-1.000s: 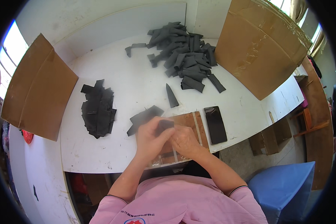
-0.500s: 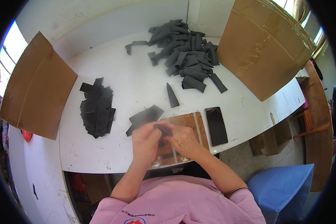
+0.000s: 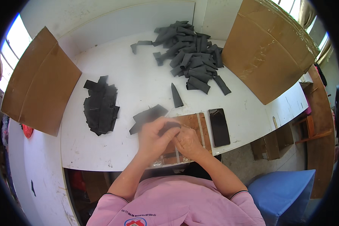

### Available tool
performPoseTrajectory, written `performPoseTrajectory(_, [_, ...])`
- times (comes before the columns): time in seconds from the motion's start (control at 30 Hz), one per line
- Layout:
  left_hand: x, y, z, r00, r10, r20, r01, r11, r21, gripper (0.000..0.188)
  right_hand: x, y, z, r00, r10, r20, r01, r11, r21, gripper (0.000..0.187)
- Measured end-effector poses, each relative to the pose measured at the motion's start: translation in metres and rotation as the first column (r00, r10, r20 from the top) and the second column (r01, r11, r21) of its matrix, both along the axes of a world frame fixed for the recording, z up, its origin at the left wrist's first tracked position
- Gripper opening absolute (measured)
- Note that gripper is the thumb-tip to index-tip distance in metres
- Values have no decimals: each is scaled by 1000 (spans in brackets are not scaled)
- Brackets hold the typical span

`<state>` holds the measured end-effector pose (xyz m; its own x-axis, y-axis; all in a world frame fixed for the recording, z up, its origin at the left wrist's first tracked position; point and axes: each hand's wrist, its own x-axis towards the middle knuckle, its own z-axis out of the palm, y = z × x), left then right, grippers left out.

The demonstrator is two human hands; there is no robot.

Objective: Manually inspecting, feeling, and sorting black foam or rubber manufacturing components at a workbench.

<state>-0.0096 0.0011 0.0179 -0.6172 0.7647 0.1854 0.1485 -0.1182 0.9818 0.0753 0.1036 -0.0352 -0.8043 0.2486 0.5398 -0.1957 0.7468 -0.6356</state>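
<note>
Hands (image 3: 171, 137) gripping dark fabric piece (image 3: 168, 126), cardboard box (image 3: 267, 49) beside fabric pile (image 3: 192, 52)

**Black on white, brown at the edges**

Lying dark grey to black: the heap of fabric strips (image 3: 190, 52), the flat stack (image 3: 100, 105), the piece (image 3: 168, 127) between the hands. Showing plain white: the table (image 3: 139, 81). Standing brown: the cardboard sheets (image 3: 39, 81), the wooden board (image 3: 192, 126). Gleaming glossy black: the phone (image 3: 219, 127). Wearing pink: the shirt (image 3: 177, 205). Sitting blue: the stool (image 3: 284, 192).
</note>
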Motion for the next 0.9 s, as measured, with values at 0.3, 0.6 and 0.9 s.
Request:
performPoseTrajectory(0.3, [1,-1,3,961,-31,275,-70,934,351,17,-1,6,24,995,-22,99,20,999,27,23])
performPoseTrajectory(0.6, [-9,-10,-4,801,-119,587,-187,881,435,13,-5,7,13,996,-28,82,17,992,121,27])
performPoseTrajectory(0.9, [-20,-21,13,971,193,140,-220,952,213,6,0,4,32,995,36,95,-48,990,133,21])
